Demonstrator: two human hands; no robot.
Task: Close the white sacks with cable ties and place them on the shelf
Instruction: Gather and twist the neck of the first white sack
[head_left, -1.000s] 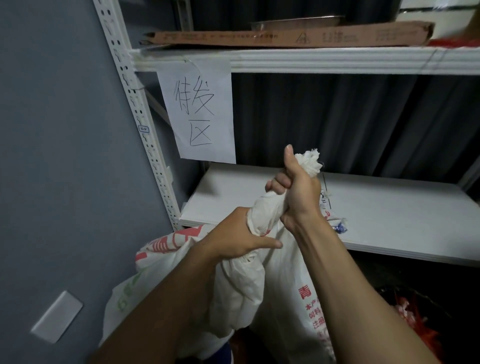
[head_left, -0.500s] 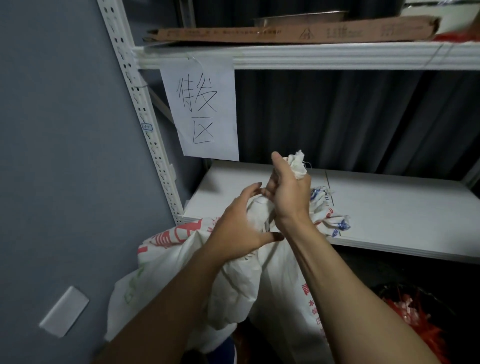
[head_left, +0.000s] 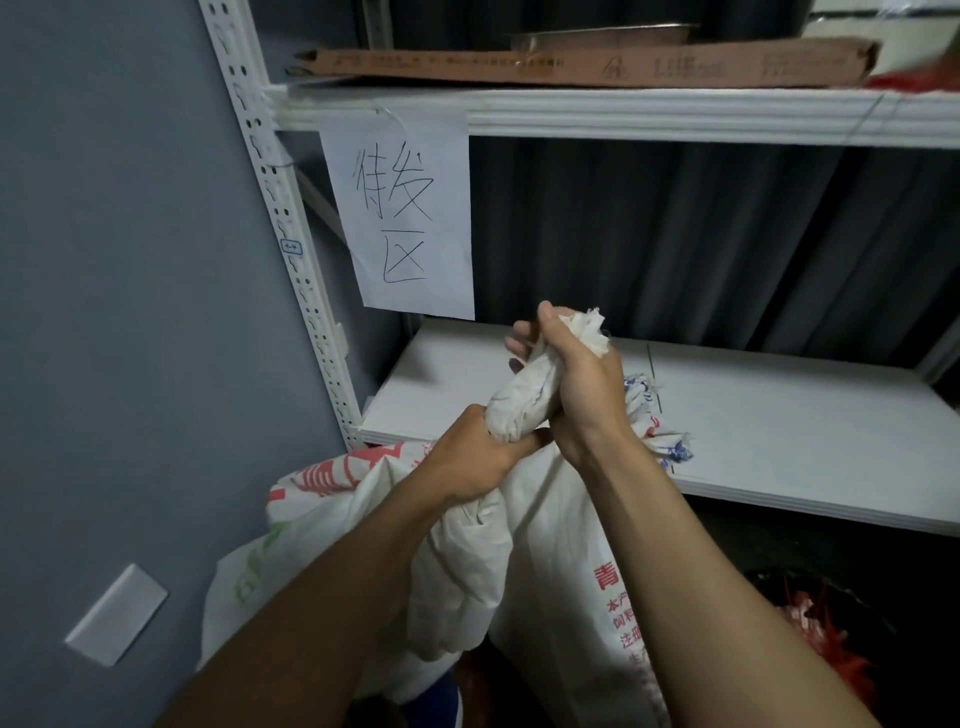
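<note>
Now you are gripping the white sack (head_left: 550, 525) by its twisted neck (head_left: 522, 402), your right hand (head_left: 584, 397) clamping just above your left hand (head_left: 467, 462), the two touching, in front of the shelf (head_left: 789, 441).

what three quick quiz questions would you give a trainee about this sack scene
1. True or false: only one hand grips the white sack.
2. The right hand grips the sack's twisted neck: A) above the left hand B) below it C) not at all.
3. Fill in: the paper sign hangs from the ___ shelf.
Key: 1 false; 2 A; 3 upper.
</note>
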